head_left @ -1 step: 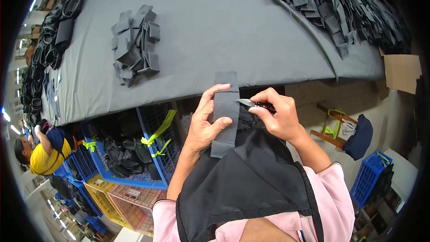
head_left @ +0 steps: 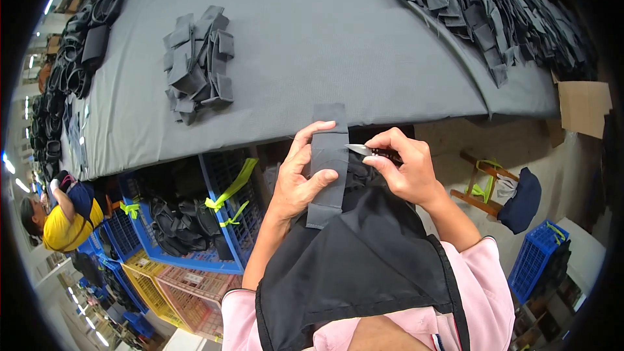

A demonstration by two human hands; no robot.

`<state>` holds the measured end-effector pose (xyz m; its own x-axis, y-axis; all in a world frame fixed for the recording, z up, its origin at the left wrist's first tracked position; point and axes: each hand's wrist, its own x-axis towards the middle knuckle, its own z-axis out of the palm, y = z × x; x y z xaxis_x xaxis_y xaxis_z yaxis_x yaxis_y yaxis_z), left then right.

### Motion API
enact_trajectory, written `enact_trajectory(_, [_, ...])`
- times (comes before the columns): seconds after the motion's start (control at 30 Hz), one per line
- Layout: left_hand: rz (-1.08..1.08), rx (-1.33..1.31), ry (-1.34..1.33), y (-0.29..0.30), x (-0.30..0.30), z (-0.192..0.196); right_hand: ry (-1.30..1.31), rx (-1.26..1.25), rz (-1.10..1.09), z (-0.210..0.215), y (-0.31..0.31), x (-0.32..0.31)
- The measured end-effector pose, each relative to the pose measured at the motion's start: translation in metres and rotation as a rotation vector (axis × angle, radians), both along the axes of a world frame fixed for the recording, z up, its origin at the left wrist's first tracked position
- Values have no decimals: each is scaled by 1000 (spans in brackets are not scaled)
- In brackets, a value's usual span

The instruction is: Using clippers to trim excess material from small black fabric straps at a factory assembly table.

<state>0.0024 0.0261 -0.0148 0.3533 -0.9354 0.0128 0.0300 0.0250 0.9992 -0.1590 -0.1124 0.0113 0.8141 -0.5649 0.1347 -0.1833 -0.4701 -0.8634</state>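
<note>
A dark grey fabric strip (head_left: 328,188) hangs over the near edge of the grey cloth-covered table and reaches down to my black apron (head_left: 364,253). Along its left side my left hand (head_left: 299,175) grips it, the forefinger laid across the top part and the thumb pressed on its front. My right hand (head_left: 406,166) is closed around small thread snips (head_left: 364,150) with silver pointed blades and a dark handle. Their tip points left at the strip's right edge, close beside a seam; whether it touches the cloth, I cannot tell.
The table (head_left: 279,39) bears a small heap of grey strips (head_left: 198,65), a larger pile (head_left: 481,13) far right and black padded pieces (head_left: 78,58) far left. Below stand blue crates (head_left: 244,221), a wooden stool (head_left: 478,185) and a cardboard box (head_left: 585,107). A person in yellow (head_left: 68,221) is at left.
</note>
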Motion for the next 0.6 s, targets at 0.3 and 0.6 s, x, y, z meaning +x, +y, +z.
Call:
enact_trajectory(0.3, [-33,6,-19,0,-4,2,70,70,116,6,-3,10])
enact_trajectory(0.6, [-85,23,-126,-1,0,3,82,121,149,1,-5,13])
